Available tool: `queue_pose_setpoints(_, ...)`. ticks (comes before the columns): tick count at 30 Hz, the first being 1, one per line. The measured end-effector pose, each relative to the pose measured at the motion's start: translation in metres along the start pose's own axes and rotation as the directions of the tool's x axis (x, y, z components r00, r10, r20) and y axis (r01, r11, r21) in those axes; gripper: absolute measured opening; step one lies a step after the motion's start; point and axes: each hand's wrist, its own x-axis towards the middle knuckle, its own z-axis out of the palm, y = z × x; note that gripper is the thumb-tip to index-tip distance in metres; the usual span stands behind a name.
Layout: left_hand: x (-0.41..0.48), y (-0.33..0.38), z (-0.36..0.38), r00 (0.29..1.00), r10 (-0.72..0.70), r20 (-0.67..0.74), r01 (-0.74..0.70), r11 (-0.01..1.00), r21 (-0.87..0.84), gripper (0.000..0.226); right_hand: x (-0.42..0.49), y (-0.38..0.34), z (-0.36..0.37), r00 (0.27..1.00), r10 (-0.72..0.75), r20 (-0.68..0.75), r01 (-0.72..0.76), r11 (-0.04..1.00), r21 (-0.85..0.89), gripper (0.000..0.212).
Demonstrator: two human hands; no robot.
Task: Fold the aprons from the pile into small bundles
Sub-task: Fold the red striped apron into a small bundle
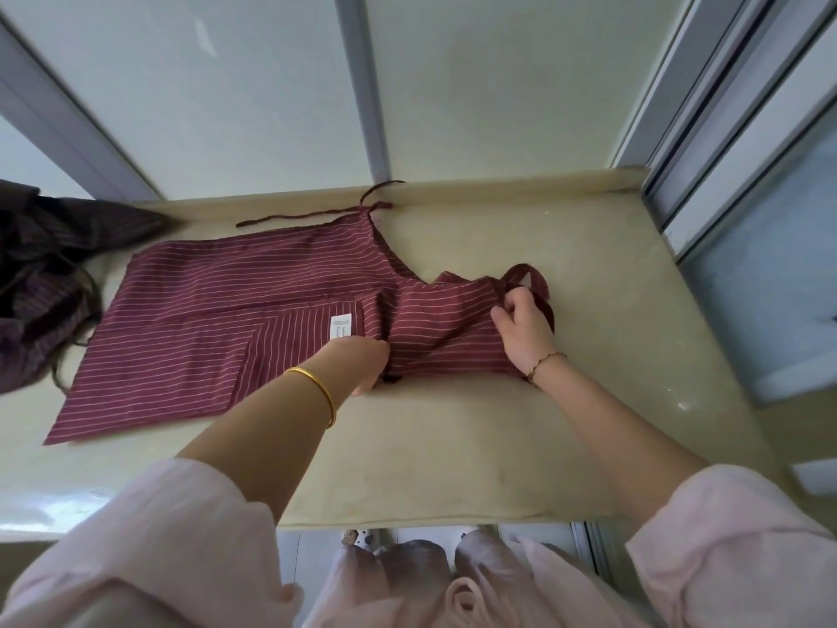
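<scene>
Spread across the beige counter, left to centre: maroon striped apron, bib end to the right and rumpled. Pinches a fold of the cloth near its near edge with the left hand, fingers curled into the fabric, tips hidden. Grips the neck loop at the bib's right end with the right hand, fingers bent together round it. At far left, dark pile of aprons; along the far side, a waist tie.
</scene>
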Motion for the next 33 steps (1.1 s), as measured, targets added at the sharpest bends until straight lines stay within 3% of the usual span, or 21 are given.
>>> queue_pose_setpoints(3, 0.001, -0.001, 0.001, 0.995, 0.052, 0.088, -0.061, 0.993, 0.097, 0.043, 0.015, -0.011, -0.027, 0.998, -0.040, -0.045, 0.023, 0.942, -0.335, 0.012)
queue_pose_setpoints(6, 0.002, 0.002, 0.000, 0.991, 0.038, 0.127, -0.054, 0.991, 0.125, 0.044, 0.026, -0.014, -0.062, 0.996, -0.043, -0.077, -0.013, 0.789, -0.615, 0.016)
queue_pose_setpoints(9, -0.004, 0.009, -0.004, 0.983, -0.012, 0.182, -0.013, 0.990, 0.137, 0.048, 0.020, -0.008, -0.072, 0.992, 0.125, -0.023, -0.103, 0.685, -0.721, 0.032)
queue_pose_setpoints(12, 0.001, 0.009, -0.019, 0.940, -0.020, 0.341, -0.009, 0.996, 0.084, 0.046, 0.008, 0.007, -0.064, 0.949, 0.305, 0.081, -0.158, 0.681, -0.715, 0.045)
queue_pose_setpoints(14, 0.009, 0.010, -0.035, 0.917, 0.066, 0.394, -0.006, 0.988, -0.152, 0.037, 0.002, 0.019, -0.062, 0.937, 0.340, 0.082, -0.208, 0.730, -0.651, 0.040)
queue_pose_setpoints(17, 0.019, 0.029, -0.057, 0.955, 0.219, 0.201, -0.097, 0.869, -0.485, 0.030, -0.002, 0.037, -0.067, 0.932, 0.356, -0.066, -0.338, 0.787, -0.516, 0.038)
queue_pose_setpoints(20, 0.025, 0.065, -0.076, 0.965, 0.235, -0.118, -0.262, 0.815, -0.517, 0.022, -0.004, 0.055, -0.070, 0.881, 0.450, -0.148, -0.471, 0.797, -0.379, 0.036)
queue_pose_setpoints(22, 0.034, 0.084, -0.084, 0.917, 0.162, -0.365, -0.329, 0.825, -0.459, 0.026, -0.004, 0.064, -0.071, 0.854, 0.510, -0.098, -0.517, 0.816, -0.258, 0.029)
queue_pose_setpoints(24, 0.044, 0.096, -0.090, 0.868, 0.081, -0.491, -0.326, 0.837, -0.439, 0.034, -0.001, 0.067, -0.072, 0.822, 0.566, -0.058, -0.569, 0.814, -0.116, 0.032)
queue_pose_setpoints(30, 0.070, 0.108, -0.095, 0.924, 0.088, -0.372, -0.252, 0.873, -0.417, 0.047, 0.023, 0.070, -0.074, 0.858, 0.478, -0.190, -0.497, 0.865, -0.070, 0.020)
queue_pose_setpoints(33, 0.075, 0.107, -0.095, 0.932, 0.103, -0.347, -0.247, 0.883, -0.400, 0.053, 0.039, 0.059, -0.087, 0.789, 0.544, -0.285, -0.420, 0.817, 0.396, 0.007)
